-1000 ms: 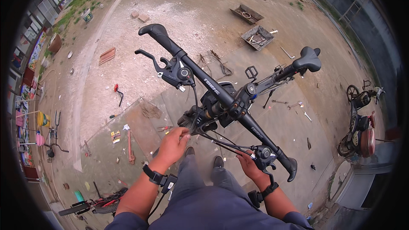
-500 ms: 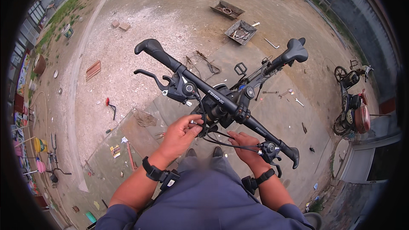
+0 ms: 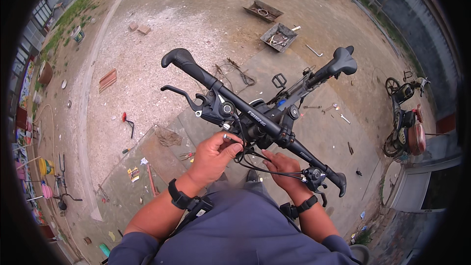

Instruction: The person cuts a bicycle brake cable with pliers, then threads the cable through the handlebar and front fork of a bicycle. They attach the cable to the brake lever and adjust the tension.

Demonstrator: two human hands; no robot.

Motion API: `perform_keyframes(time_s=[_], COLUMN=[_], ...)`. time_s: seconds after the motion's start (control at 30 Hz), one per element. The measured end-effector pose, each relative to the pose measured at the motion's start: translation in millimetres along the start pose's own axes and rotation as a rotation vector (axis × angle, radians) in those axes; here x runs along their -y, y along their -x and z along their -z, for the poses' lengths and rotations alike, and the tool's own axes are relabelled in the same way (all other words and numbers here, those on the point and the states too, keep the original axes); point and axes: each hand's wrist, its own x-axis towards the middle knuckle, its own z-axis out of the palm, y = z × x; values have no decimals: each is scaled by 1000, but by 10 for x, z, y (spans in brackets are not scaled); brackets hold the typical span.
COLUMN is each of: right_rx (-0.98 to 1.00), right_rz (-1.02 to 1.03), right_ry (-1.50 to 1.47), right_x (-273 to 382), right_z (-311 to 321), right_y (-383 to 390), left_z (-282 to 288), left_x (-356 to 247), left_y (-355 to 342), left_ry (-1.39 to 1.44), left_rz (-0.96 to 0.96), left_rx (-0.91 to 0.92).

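A black bicycle handlebar (image 3: 255, 117) runs slantwise in front of me, from upper left to lower right. My left hand (image 3: 213, 156) is closed in a pinch beside the left brake lever and shifter (image 3: 216, 105), thumb and forefinger meeting at a black cable (image 3: 242, 135). A small silver piece (image 3: 226, 137) shows at its forefinger; what it belongs to is unclear. Below the stem, my right hand (image 3: 285, 169) has its fingers stretched loosely toward the black cables (image 3: 272, 171), which pass across it. The right brake lever and shifter (image 3: 314, 175) is just beside that hand.
The saddle (image 3: 343, 61) points away at upper right. Metal trays (image 3: 279, 37) with tools stand farther off. A wrench (image 3: 345, 119) and red-handled pliers (image 3: 186, 156) lie on the ground. A motorbike (image 3: 405, 122) stands at the right.
The handlebar has shifted slightly right and down. My left hand has moved a little right with it, still pinching. My right hand stays nearly where it was.
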Motion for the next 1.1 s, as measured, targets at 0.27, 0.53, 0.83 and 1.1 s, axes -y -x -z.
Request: perform_keyframes(time_s=[0.27,0.53,0.83,1.1], right_rx=[186,561,-16,31], right_rz=[-268,-137,83,-41], right_ry=[-158,-268,-210,-100], right_x=[130,887,1197,1300], right_z=[320,1224,1033,723], right_y=[549,466,-555,-841], left_z=[30,67,117,93], left_x=[-53,5,66,97], left_y=[-42,-65,-125,-142], left_ry=[29,3,131,180], left_rz=[-24,-39,-41,40], left_rx=[13,54,135,196])
